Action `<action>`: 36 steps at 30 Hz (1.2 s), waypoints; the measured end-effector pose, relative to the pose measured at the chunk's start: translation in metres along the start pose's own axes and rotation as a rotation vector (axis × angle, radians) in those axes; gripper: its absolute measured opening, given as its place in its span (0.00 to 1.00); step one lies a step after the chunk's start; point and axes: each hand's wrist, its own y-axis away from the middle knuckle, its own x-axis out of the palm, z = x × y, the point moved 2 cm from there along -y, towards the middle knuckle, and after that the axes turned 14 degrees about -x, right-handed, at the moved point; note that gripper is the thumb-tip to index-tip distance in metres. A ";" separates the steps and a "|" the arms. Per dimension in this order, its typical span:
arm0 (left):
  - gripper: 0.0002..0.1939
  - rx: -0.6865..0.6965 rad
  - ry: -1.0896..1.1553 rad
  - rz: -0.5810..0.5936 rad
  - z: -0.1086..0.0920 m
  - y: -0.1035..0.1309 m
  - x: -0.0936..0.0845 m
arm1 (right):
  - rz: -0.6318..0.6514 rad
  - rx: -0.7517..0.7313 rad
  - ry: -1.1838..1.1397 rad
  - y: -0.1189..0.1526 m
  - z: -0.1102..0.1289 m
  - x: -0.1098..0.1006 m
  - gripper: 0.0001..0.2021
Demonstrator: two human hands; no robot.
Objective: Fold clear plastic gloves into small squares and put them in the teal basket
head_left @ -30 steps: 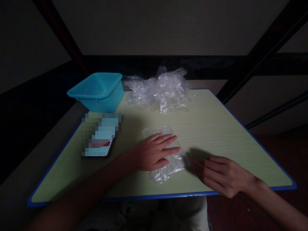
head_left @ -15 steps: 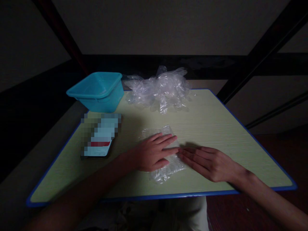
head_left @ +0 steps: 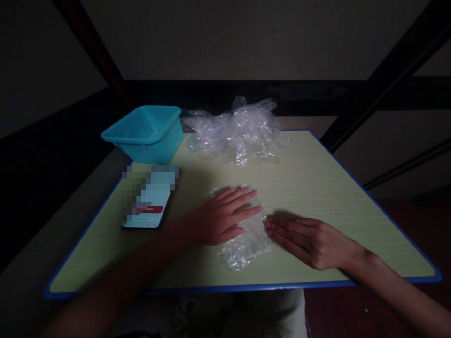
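A flattened, wrinkled piece of clear plastic [head_left: 246, 249], which looks like a disposable glove, lies near the front of the table. My left hand [head_left: 225, 218] rests palm down across its upper left part, fingers spread. At the plastic's right edge is my right hand [head_left: 306, 237], its fingers pressed together and the tips close against that edge. The thumb is tucked out of sight, so I cannot tell whether it pinches anything. Behind them sits a heap of clear plastic gloves [head_left: 243, 131], crumpled together.
A blue plastic basin [head_left: 148, 136] stands at the table's back left corner. In front of it lies a phone [head_left: 150, 209] with its screen lit and partly pixelated. The pale table [head_left: 334, 197] has a blue rim. Dark bars rise behind it.
My left hand has slid slightly away from me over the plastic, uncovering more of its lower part. My right hand stays by the right edge. The view has shifted slightly.
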 end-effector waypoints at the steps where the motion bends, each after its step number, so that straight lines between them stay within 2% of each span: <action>1: 0.24 -0.011 0.004 -0.032 0.005 0.002 -0.003 | -0.002 -0.007 -0.008 0.000 -0.002 0.000 0.15; 5: 0.22 -0.103 0.013 -0.140 0.024 0.009 -0.014 | 0.006 -0.027 -0.056 -0.002 -0.014 0.006 0.16; 9: 0.20 -0.148 -0.012 -0.180 0.032 0.012 -0.016 | 0.031 -0.048 -0.140 -0.008 -0.030 0.017 0.17; 16: 0.18 -0.145 -0.045 -0.179 0.033 0.010 -0.012 | 0.075 -0.029 -0.266 -0.010 -0.041 0.027 0.18; 21: 0.18 -0.177 -0.059 -0.160 0.033 0.010 -0.011 | 0.046 0.049 -0.281 -0.001 -0.040 0.029 0.19; 30: 0.18 -0.151 -0.085 -0.178 0.034 0.009 -0.009 | -0.007 0.237 -0.345 0.018 -0.044 0.032 0.21; 33: 0.18 -0.185 -0.089 -0.209 0.030 0.008 -0.007 | -0.023 0.266 -0.334 0.018 -0.043 0.033 0.20; 36: 0.18 -0.220 -0.061 -0.246 0.018 0.006 -0.005 | -0.046 0.260 -0.302 0.014 -0.041 0.031 0.20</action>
